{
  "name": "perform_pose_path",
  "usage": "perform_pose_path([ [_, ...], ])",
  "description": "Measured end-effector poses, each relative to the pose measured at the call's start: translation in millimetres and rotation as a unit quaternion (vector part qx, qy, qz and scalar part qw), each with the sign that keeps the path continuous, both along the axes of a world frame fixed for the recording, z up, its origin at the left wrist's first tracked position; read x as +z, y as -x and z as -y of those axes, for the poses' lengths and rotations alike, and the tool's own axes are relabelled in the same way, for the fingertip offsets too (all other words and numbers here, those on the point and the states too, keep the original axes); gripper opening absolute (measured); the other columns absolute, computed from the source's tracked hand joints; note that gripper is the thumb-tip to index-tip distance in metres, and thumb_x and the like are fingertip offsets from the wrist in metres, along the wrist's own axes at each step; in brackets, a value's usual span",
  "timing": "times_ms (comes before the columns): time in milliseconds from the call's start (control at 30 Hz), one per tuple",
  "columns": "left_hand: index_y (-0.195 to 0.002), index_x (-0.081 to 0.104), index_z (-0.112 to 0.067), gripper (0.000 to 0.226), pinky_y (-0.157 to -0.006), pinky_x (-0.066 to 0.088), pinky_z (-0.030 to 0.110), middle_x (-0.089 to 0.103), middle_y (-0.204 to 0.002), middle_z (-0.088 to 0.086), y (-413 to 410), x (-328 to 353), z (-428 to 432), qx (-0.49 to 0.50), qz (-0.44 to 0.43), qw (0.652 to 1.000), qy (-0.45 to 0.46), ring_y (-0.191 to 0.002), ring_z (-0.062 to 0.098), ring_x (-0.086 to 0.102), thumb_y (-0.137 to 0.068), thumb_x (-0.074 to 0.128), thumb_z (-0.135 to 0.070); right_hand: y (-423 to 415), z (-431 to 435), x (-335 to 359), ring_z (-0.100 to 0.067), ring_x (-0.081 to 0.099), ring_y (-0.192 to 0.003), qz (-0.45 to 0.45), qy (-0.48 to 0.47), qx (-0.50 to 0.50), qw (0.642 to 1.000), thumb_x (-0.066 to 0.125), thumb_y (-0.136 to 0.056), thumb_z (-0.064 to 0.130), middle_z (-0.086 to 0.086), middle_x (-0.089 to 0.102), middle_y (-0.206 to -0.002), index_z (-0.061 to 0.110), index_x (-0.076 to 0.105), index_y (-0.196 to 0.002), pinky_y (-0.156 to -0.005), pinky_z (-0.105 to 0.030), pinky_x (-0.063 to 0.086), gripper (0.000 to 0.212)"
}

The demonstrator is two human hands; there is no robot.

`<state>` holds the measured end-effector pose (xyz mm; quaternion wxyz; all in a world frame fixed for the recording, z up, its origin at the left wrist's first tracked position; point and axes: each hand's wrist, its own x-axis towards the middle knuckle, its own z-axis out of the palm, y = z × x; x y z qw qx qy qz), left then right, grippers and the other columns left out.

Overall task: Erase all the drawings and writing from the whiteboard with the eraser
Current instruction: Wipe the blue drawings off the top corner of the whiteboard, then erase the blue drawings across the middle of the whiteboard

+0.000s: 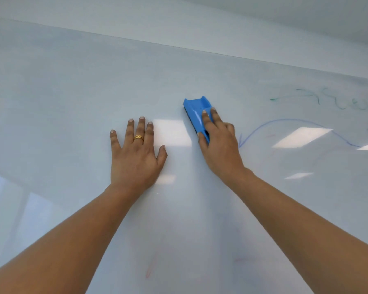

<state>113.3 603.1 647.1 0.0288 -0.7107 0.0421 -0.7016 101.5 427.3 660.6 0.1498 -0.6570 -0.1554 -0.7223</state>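
The left hand (136,158) lies flat with fingers spread on the whiteboard (72,92). At its 2 o'clock, the right hand (219,143) grips the blue eraser (194,111), apparently pressed to the board. Green squiggles (340,102) and a blue curved line (285,119) sit at the eraser's 3 o'clock.

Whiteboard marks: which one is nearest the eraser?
The blue curved line, whose arrow tip ends just right of the right hand holding the eraser. The green squiggles lie farther up and right; the faint red streak lies far below.
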Motion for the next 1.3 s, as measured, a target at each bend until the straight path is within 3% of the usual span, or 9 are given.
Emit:
perform_pose_path([
  [167,-0.15,0.01,-0.016,0.086,-0.113,-0.002,0.049,0.006,-0.158,0.001,1,-3,-2,-0.007,-0.006,1.0,0.002,-0.145,0.02,-0.001,-0.076,-0.011,-0.054,-2,19,-3,-0.025,0.034,-0.119,0.005,0.027,-0.004,1.0,0.039,-0.099,0.023,0.002,0.013,-0.156,0.02,0.022,-0.147,-0.099,-0.031,0.036,0.051],
  [333,-0.151,0.007,-0.016,0.086,-0.113,-0.003,0.049,0.004,-0.158,0.002,1,-7,-4,-0.004,-0.015,1.0,-0.002,-0.145,0.02,-0.003,-0.076,-0.012,-0.054,-5,55,2,-0.03,0.032,-0.128,-0.012,-0.056,0.001,0.998,0.041,-0.098,0.023,-0.002,0.016,-0.155,0.018,0.024,-0.146,-0.104,-0.03,0.027,0.052],
  [633,-0.15,-0.006,-0.018,0.086,-0.113,-0.007,0.048,-0.01,-0.158,0.003,6,-14,-16,0.022,-0.066,0.996,-0.05,-0.144,0.021,-0.013,-0.075,-0.016,-0.059,-5,77,-11,-0.032,0.026,-0.135,-0.053,-0.165,0.051,0.984,0.042,-0.098,0.022,-0.011,0.011,-0.155,0.018,0.026,-0.146,-0.106,-0.038,0.028,0.052],
  [800,-0.15,-0.004,-0.024,0.062,-0.116,-0.007,0.04,-0.011,-0.158,-0.001,18,-28,-32,0.013,-0.109,0.991,-0.075,-0.144,0.016,-0.013,-0.096,0.014,-0.051,0,57,-31,-0.028,0.027,-0.135,-0.046,-0.128,0.077,0.988,0.046,-0.095,0.019,-0.009,0.019,-0.154,0.018,0.032,-0.143,-0.104,-0.033,0.028,0.05],
  [967,-0.149,0.014,-0.029,0.078,-0.115,0.0,0.034,0.004,-0.158,-0.003,32,-51,-65,-0.015,-0.114,0.987,-0.116,-0.145,0.015,-0.001,-0.079,-0.001,-0.06,1,18,-58,-0.029,0.04,-0.122,0.011,-0.067,0.088,0.994,0.052,-0.089,0.016,-0.01,0.035,-0.143,0.016,0.044,-0.134,-0.093,-0.04,0.04,0.045],
  [1133,-0.148,0.019,-0.028,0.076,-0.115,0.0,0.034,0.01,-0.158,-0.004,42,-73,-109,-0.018,-0.124,0.989,-0.085,-0.145,0.015,0.004,-0.08,0.005,-0.058,-1,-18,-81,-0.032,0.047,-0.113,0.043,-0.032,0.084,0.995,0.056,-0.089,0.027,-0.014,0.043,-0.135,0.013,0.05,-0.127,-0.089,-0.044,0.044,0.041],
  [1300,-0.148,0.022,-0.027,0.074,-0.115,0.002,0.034,0.011,-0.157,-0.004,51,-100,-153,-0.043,-0.129,0.99,-0.033,-0.145,0.015,0.005,-0.081,0.012,-0.058,4,-52,-103,-0.033,0.051,-0.107,0.042,-0.013,0.098,0.994,0.057,-0.088,0.023,-0.015,0.047,-0.131,0.012,0.055,-0.12,-0.088,-0.043,0.043,0.034],
])
